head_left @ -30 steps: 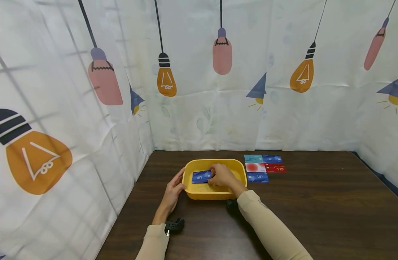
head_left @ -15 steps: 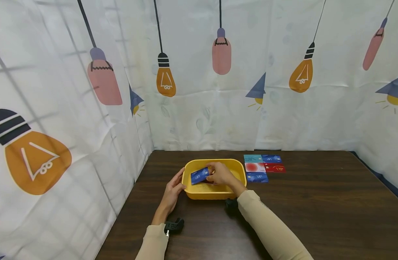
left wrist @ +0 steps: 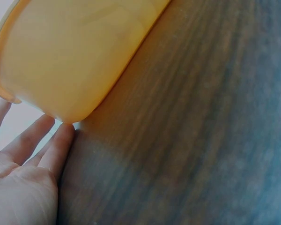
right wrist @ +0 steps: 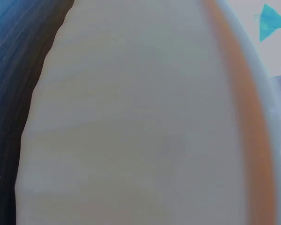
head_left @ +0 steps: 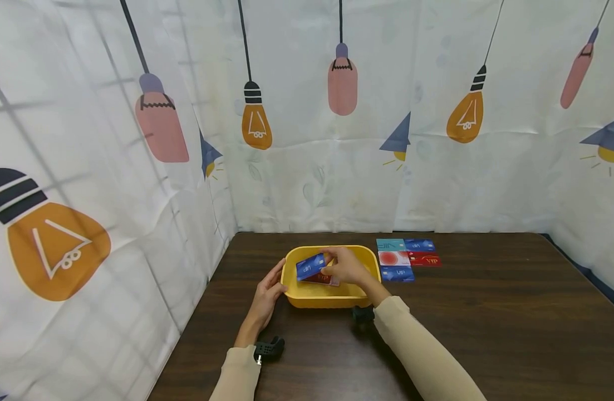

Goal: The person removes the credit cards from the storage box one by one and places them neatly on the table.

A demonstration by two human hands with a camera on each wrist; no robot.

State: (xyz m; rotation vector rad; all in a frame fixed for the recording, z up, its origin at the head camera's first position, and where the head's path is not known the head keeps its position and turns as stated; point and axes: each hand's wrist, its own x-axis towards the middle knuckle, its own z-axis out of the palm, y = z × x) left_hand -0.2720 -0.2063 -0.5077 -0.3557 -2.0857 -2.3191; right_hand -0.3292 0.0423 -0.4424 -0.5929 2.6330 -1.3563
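Slanting from near left to far right within the yellow tray, the blue card lies to the left of the right hand, its long axis running roughly in line with that hand's reach. The right hand is the nearer of the two, pinching the card's right end between thumb and fingers. Below the blue card and partly covered by it is a red card; whether the two touch cannot be told. The left hand grips nothing: its fingers are fairly straight and spread, the tips resting against the outside of the tray's left end. Five more cards lie side by side on the table, just beyond the tray's right end. The right wrist view, mostly filled by a pale surface, shows no fingers.
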